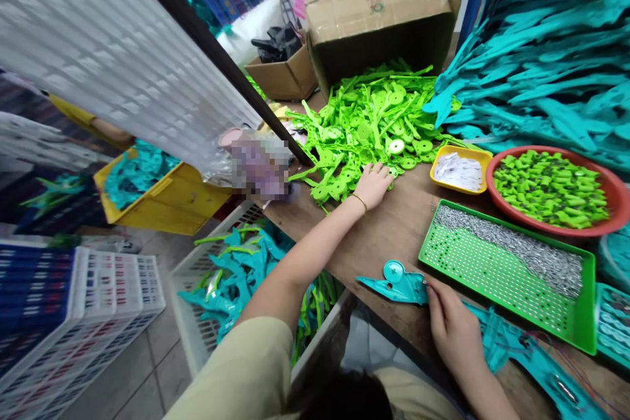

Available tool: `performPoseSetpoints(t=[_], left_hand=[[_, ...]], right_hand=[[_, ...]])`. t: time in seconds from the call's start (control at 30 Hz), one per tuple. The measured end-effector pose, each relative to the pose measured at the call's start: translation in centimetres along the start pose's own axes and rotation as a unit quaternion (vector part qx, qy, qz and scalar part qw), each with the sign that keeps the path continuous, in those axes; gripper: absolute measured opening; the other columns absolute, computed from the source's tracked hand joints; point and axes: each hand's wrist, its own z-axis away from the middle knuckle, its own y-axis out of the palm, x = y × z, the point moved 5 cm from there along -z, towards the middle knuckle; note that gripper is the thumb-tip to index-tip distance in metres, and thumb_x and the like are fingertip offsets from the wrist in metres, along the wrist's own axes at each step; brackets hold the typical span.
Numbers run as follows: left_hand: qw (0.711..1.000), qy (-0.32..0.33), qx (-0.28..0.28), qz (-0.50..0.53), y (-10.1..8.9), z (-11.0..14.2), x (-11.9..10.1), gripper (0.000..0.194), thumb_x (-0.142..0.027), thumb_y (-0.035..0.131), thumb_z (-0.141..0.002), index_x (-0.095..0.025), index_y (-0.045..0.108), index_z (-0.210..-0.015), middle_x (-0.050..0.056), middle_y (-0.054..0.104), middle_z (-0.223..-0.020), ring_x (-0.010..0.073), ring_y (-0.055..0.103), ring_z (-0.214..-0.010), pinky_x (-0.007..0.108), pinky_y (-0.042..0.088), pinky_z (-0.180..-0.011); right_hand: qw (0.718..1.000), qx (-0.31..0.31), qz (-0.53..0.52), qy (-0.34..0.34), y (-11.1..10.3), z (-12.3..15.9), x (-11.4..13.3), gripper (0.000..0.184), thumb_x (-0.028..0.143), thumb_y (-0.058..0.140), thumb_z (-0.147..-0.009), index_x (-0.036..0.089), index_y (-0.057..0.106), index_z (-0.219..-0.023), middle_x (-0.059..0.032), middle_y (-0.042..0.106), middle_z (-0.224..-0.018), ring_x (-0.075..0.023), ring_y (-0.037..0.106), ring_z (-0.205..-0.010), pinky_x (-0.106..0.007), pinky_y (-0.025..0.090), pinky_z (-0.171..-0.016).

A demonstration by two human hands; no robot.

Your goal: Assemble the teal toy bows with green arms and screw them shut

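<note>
My left hand (373, 185) reaches out to the near edge of a heap of bright green plastic parts (371, 125) on the wooden table (388, 236); its fingers curl down onto the parts, and a thin bracelet is on the wrist. My right hand (453, 328) rests at the table's front edge, fingers closed on the end of a teal plastic part (394, 281) that lies flat on the table. More teal pieces (536, 357) lie just right of that hand.
A green perforated tray (497, 269) holds small metal pieces. Behind it are a red bowl (615, 193) of green bits and a yellow dish (461, 170). An open cardboard box (378, 6) lies tipped at the back. Teal parts (546, 59) pile up right. White crates (231, 275) stand on the floor.
</note>
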Motion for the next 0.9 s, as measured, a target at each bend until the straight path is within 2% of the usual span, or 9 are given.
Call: performPoseSetpoints(t=[0.13, 0.2, 0.23, 0.3, 0.37, 0.5, 0.6, 0.7, 0.9], left_hand=[[1.000, 0.013, -0.027, 0.002, -1.8, -0.5, 0.6, 0.015, -0.008, 0.049, -0.087, -0.018, 0.061, -0.088, 0.011, 0.066, -0.102, 0.0254, 0.058, -0.110, 0.042, 0.045, -0.098], [0.989, -0.003, -0.138, 0.044, -4.9, 0.2, 1.6, 0.014, -0.010, 0.049, -0.087, -0.020, 0.057, -0.091, 0.010, 0.065, -0.107, 0.0229, 0.059, -0.110, 0.041, 0.046, -0.099], [0.969, -0.026, -0.231, 0.083, -7.1, 1.1, 2.3, 0.012, -0.011, 0.048, -0.088, -0.021, 0.055, -0.092, 0.009, 0.065, -0.107, 0.0215, 0.060, -0.109, 0.040, 0.047, -0.100], [0.877, -0.087, -0.431, 0.194, -11.1, 4.1, 4.1, 0.010, -0.015, 0.047, -0.089, -0.024, 0.049, -0.094, 0.006, 0.064, -0.103, 0.0189, 0.064, -0.104, 0.039, 0.051, -0.096], [0.784, -0.133, -0.511, 0.326, -13.2, 7.3, 5.4, 0.010, -0.019, 0.047, -0.089, -0.025, 0.045, -0.096, 0.002, 0.064, -0.097, 0.0174, 0.067, -0.098, 0.036, 0.055, -0.088], [0.745, -0.184, -0.324, 0.553, -10.7, 11.4, 4.8, 0.014, -0.021, 0.051, -0.080, -0.023, 0.046, -0.094, -0.001, 0.065, -0.082, 0.0177, 0.072, -0.080, 0.031, 0.059, -0.070], [0.820, -0.211, -0.180, 0.501, -6.6, 14.2, 2.9, 0.011, -0.023, 0.050, -0.080, -0.020, 0.051, -0.091, 0.003, 0.067, -0.079, 0.0184, 0.071, -0.074, 0.032, 0.058, -0.066], [0.880, -0.226, -0.153, 0.389, -4.1, 16.3, 0.6, 0.014, -0.025, 0.058, -0.080, -0.018, 0.059, -0.092, 0.009, 0.068, -0.100, 0.0226, 0.067, -0.098, 0.040, 0.054, -0.086], [0.963, -0.021, 0.003, 0.268, -1.9, 15.0, -9.2, 0.038, -0.039, 0.069, -0.083, -0.020, 0.061, -0.115, 0.011, 0.063, -0.118, 0.0273, 0.057, -0.114, 0.045, 0.043, -0.102]], right_hand=[[1.000, 0.000, -0.002, -0.002, 0.0, -0.1, 0.0, 0.027, 0.028, 0.043, -0.098, 0.017, 0.066, -0.106, -0.0076, 0.076, -0.098, -0.0182, 0.075, -0.084, -0.027, 0.061, -0.074], [1.000, -0.005, -0.001, -0.001, -0.1, -0.2, 0.1, 0.026, 0.027, 0.043, -0.098, 0.017, 0.066, -0.105, -0.0078, 0.076, -0.097, -0.0187, 0.075, -0.083, -0.027, 0.062, -0.072], [1.000, -0.008, 0.001, -0.003, -0.1, -0.2, 0.2, 0.026, 0.027, 0.043, -0.098, 0.017, 0.066, -0.105, -0.0075, 0.076, -0.096, -0.0188, 0.075, -0.082, -0.027, 0.062, -0.071], [1.000, -0.013, 0.008, -0.007, -0.2, -0.3, 0.4, 0.027, 0.028, 0.042, -0.099, 0.018, 0.066, -0.104, -0.0071, 0.076, -0.096, -0.0191, 0.075, -0.083, -0.028, 0.062, -0.072], [0.999, -0.020, 0.036, -0.007, -0.2, -0.2, 0.6, 0.029, 0.029, 0.041, -0.099, 0.017, 0.066, -0.105, -0.0093, 0.076, -0.101, -0.0205, 0.074, -0.087, -0.030, 0.062, -0.074], [0.989, -0.020, 0.145, -0.020, -0.5, 0.5, 1.1, 0.026, 0.024, 0.045, -0.097, 0.013, 0.066, -0.108, -0.0131, 0.074, -0.111, -0.0219, 0.074, -0.086, -0.030, 0.059, -0.066], [0.984, -0.007, 0.164, -0.066, -1.0, 1.3, 1.5, 0.023, 0.019, 0.050, -0.094, 0.013, 0.066, -0.109, -0.0092, 0.075, -0.105, -0.0187, 0.074, -0.084, -0.027, 0.057, -0.070], [0.985, 0.008, 0.154, -0.083, -2.0, 2.0, 1.3, 0.022, 0.017, 0.052, -0.093, 0.014, 0.067, -0.108, -0.0070, 0.076, -0.102, -0.0162, 0.074, -0.086, -0.023, 0.056, -0.076], [0.987, 0.034, 0.142, -0.060, -3.4, 2.9, 0.2, 0.023, 0.019, 0.052, -0.093, 0.016, 0.069, -0.109, -0.0072, 0.076, -0.103, -0.0168, 0.074, -0.088, -0.023, 0.058, -0.080]])
